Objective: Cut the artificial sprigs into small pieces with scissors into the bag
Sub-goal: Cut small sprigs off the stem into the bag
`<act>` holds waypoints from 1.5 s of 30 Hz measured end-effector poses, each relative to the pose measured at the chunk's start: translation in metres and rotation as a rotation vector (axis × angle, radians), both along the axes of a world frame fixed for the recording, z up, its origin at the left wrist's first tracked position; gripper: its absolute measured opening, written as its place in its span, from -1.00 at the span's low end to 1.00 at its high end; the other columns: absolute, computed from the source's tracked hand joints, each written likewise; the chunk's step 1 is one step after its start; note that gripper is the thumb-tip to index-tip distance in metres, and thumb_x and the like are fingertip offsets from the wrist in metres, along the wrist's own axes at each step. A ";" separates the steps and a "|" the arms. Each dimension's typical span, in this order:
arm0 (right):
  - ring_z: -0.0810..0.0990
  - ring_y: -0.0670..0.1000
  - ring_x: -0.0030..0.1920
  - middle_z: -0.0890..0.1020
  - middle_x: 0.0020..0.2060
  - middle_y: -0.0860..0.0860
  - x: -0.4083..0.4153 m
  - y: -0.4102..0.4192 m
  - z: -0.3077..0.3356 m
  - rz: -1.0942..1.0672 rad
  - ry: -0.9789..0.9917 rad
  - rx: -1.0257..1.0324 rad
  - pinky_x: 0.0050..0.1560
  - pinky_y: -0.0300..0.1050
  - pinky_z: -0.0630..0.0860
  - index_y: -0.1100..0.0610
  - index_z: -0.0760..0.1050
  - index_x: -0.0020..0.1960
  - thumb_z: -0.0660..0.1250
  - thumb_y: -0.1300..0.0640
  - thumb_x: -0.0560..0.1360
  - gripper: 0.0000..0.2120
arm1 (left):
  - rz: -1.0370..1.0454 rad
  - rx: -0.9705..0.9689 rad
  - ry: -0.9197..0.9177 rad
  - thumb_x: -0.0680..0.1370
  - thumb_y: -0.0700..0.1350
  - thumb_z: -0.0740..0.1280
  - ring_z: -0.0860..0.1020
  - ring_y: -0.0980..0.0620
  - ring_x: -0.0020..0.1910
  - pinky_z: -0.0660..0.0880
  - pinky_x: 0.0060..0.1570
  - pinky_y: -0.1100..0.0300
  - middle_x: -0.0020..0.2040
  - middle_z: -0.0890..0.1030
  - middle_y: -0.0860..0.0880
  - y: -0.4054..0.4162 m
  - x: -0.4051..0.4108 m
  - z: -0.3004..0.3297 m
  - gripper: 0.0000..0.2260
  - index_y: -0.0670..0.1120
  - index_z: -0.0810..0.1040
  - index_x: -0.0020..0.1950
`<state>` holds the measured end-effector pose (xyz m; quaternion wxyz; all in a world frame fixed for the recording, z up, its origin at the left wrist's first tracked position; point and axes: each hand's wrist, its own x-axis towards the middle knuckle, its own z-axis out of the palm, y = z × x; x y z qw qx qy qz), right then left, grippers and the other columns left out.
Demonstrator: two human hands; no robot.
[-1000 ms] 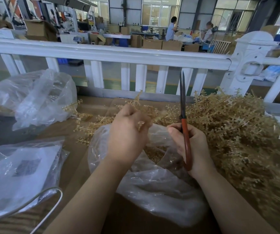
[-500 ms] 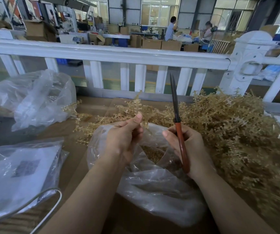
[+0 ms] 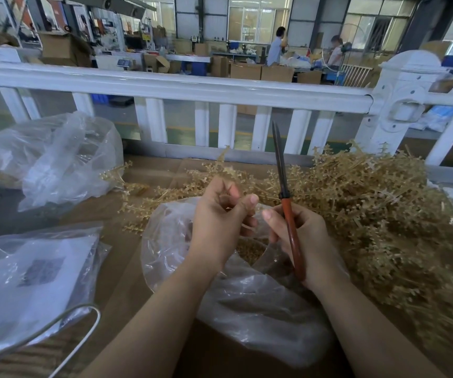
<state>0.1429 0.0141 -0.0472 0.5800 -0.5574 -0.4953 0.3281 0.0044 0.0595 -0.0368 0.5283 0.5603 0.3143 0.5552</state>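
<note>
A clear plastic bag (image 3: 247, 304) lies on the brown cardboard-covered table (image 3: 127, 282), its mouth open upward, with a small heap of cut tan pieces (image 3: 250, 251) visible inside. Over that mouth the left hand (image 3: 220, 222) has its fingers curled in toward the thumb; whether they pinch a bit of sprig cannot be made out. Just right of the bag's mouth the right hand (image 3: 301, 241) grips the red-handled scissors (image 3: 288, 214), blades together and pointing up and away. Left of the bag, at the near table edge, lies a flat plastic sleeve (image 3: 28, 279) holding printed paper, with a white cable (image 3: 64, 328) looped across it. Right of the bag and behind it spreads the big pile of artificial sprigs (image 3: 378, 214), touching the bag's far side and reaching to the table's right edge. Farther left of the bag sits a crumpled clear bag (image 3: 56, 159), its contents unclear. Bare cardboard shows between this and the sprigs. Beyond the bag the white railing (image 3: 192, 88) closes the far edge, and behind it are cartons (image 3: 261, 72) and two people at a bench.
</note>
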 end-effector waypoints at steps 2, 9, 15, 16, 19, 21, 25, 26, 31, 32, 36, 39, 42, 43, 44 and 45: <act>0.70 0.13 -0.25 0.65 -0.38 0.09 0.000 0.001 0.000 0.017 0.031 -0.011 -0.13 0.05 0.67 -0.02 0.67 -0.22 0.47 -0.21 0.32 -0.74 | -0.005 0.055 0.026 0.56 -0.28 0.39 0.58 0.04 -0.41 0.52 -0.45 0.20 -0.30 0.58 -0.14 -0.002 0.002 -0.002 -0.84 -0.13 0.42 -0.10; 0.59 -0.02 -0.40 0.62 -0.43 0.03 0.002 0.002 -0.001 0.007 0.086 0.028 -0.32 -0.11 0.54 -0.12 0.69 -0.24 0.50 -0.16 0.35 -0.87 | -0.053 0.066 0.017 0.53 -0.28 0.43 0.61 0.09 -0.33 0.55 -0.30 0.27 -0.29 0.63 -0.01 -0.002 0.006 -0.007 -0.91 -0.13 0.56 -0.07; 0.56 -0.02 -0.42 0.61 -0.45 0.02 0.004 0.010 -0.006 -0.030 0.091 -0.007 -0.29 -0.02 0.52 -0.13 0.70 -0.24 0.54 0.09 0.48 -0.83 | -0.088 0.038 -0.053 0.49 -0.34 0.45 0.62 0.05 -0.25 0.59 -0.20 0.22 -0.24 0.61 -0.08 0.002 0.007 -0.011 -0.85 -0.13 0.56 -0.03; 0.56 -0.03 -0.43 0.61 -0.45 0.02 0.005 0.011 -0.006 -0.020 0.090 -0.001 -0.30 -0.04 0.51 -0.12 0.70 -0.23 0.53 0.10 0.48 -0.84 | -0.094 0.039 -0.060 0.49 -0.34 0.45 0.62 0.04 -0.23 0.59 -0.17 0.20 -0.23 0.61 -0.08 0.002 0.007 -0.012 -0.83 -0.11 0.57 -0.03; 0.53 -0.10 -0.48 0.59 -0.48 -0.02 0.006 0.010 -0.007 -0.015 0.045 0.009 -0.40 -0.21 0.46 -0.03 0.70 -0.21 0.51 0.14 0.51 -0.85 | -0.110 0.062 -0.071 0.49 -0.33 0.44 0.61 0.03 -0.19 0.59 -0.13 0.19 -0.24 0.61 0.00 0.004 0.005 -0.014 -0.82 -0.07 0.58 -0.04; 0.52 -0.15 -0.49 0.61 -0.47 -0.04 0.007 0.008 -0.006 -0.036 0.001 0.001 -0.44 -0.30 0.44 0.03 0.68 -0.18 0.50 0.12 0.51 -0.91 | -0.110 0.074 -0.117 0.49 -0.33 0.44 0.61 0.02 -0.19 0.58 -0.11 0.19 -0.24 0.60 0.00 0.005 0.004 -0.013 -0.82 -0.08 0.58 -0.02; 0.63 -0.19 -0.31 0.69 -0.30 -0.13 0.008 0.002 -0.004 -0.065 -0.175 0.016 -0.30 -0.42 0.46 0.03 0.63 -0.11 0.51 0.01 0.49 -0.89 | -0.032 0.104 -0.194 0.46 -0.26 0.42 0.61 0.01 -0.19 0.56 -0.10 0.18 -0.24 0.58 -0.03 0.010 -0.003 -0.007 -0.82 -0.14 0.53 0.04; 0.63 -0.21 -0.27 0.68 -0.27 -0.17 0.007 0.000 -0.004 -0.066 -0.240 0.015 -0.29 -0.46 0.44 0.02 0.62 -0.11 0.52 -0.03 0.48 -0.86 | -0.013 0.109 -0.202 0.48 -0.30 0.40 0.61 0.03 -0.20 0.56 -0.11 0.21 -0.24 0.57 -0.04 0.011 -0.005 -0.006 -0.82 -0.17 0.52 0.05; 0.60 -0.25 -0.18 0.62 -0.26 -0.33 0.002 0.001 -0.008 -0.055 -0.472 0.075 -0.25 -0.42 0.38 -0.13 0.49 -0.16 0.47 -0.30 0.36 -0.70 | 0.099 0.148 -0.147 0.56 -0.37 0.34 0.58 0.06 -0.18 0.54 -0.07 0.26 -0.14 0.51 -0.14 0.015 -0.013 -0.005 -0.83 -0.12 0.50 0.05; 0.59 -0.27 -0.16 0.62 -0.25 -0.30 0.002 0.002 -0.010 -0.063 -0.524 0.082 -0.24 -0.43 0.38 -0.12 0.48 -0.14 0.39 -0.42 0.32 -0.61 | 0.109 0.154 -0.130 0.56 -0.36 0.34 0.57 0.05 -0.17 0.54 -0.07 0.26 -0.13 0.52 -0.15 0.016 -0.014 -0.004 -0.84 -0.12 0.50 0.05; 0.55 -0.27 -0.19 0.59 -0.27 -0.23 0.003 0.006 -0.016 -0.120 -0.734 0.044 -0.33 -0.38 0.37 -0.14 0.47 -0.01 0.27 -0.56 0.26 -0.44 | 0.118 0.179 -0.087 0.57 -0.36 0.34 0.53 0.10 -0.18 0.51 -0.11 0.27 -0.16 0.56 -0.01 0.018 -0.015 -0.005 -0.83 -0.11 0.51 0.04; 0.52 -0.25 -0.22 0.58 -0.23 -0.19 0.004 0.009 -0.020 -0.168 -0.791 0.011 -0.32 -0.37 0.35 -0.09 0.46 0.00 0.27 -0.51 0.31 -0.46 | 0.118 0.177 -0.085 0.57 -0.35 0.34 0.51 0.07 -0.17 0.51 -0.11 0.28 -0.13 0.55 -0.12 0.018 -0.015 -0.006 -0.81 -0.07 0.52 0.04; 0.54 -0.22 -0.21 0.58 -0.24 -0.17 0.006 0.010 -0.022 -0.191 -0.803 0.011 -0.32 -0.35 0.36 -0.06 0.46 -0.03 0.30 -0.48 0.33 -0.48 | 0.120 0.155 -0.086 0.56 -0.36 0.34 0.52 0.00 -0.14 0.52 -0.10 0.28 -0.07 0.52 -0.31 0.018 -0.014 -0.006 -0.82 -0.14 0.51 0.08; 0.53 -0.23 -0.21 0.58 -0.24 -0.18 0.006 0.010 -0.022 -0.193 -0.807 0.013 -0.33 -0.35 0.35 -0.06 0.46 -0.04 0.30 -0.48 0.33 -0.49 | 0.120 0.148 -0.085 0.56 -0.37 0.33 0.51 -0.02 -0.13 0.52 -0.10 0.28 -0.05 0.51 -0.37 0.018 -0.014 -0.006 -0.82 -0.15 0.51 0.09; 0.52 -0.24 -0.22 0.57 -0.23 -0.19 0.005 0.010 -0.022 -0.194 -0.811 0.012 -0.33 -0.36 0.33 -0.06 0.45 -0.04 0.31 -0.47 0.34 -0.49 | 0.120 0.144 -0.082 0.56 -0.37 0.33 0.51 -0.04 -0.12 0.53 -0.09 0.27 -0.03 0.51 -0.41 0.018 -0.014 -0.006 -0.82 -0.15 0.51 0.09; 0.50 -0.26 -0.23 0.57 -0.23 -0.20 0.005 0.010 -0.022 -0.194 -0.811 0.009 -0.34 -0.37 0.31 -0.07 0.45 -0.04 0.31 -0.47 0.34 -0.50 | 0.117 0.142 -0.078 0.56 -0.37 0.33 0.51 -0.05 -0.11 0.53 -0.09 0.27 -0.01 0.51 -0.42 0.017 -0.014 -0.006 -0.82 -0.15 0.51 0.09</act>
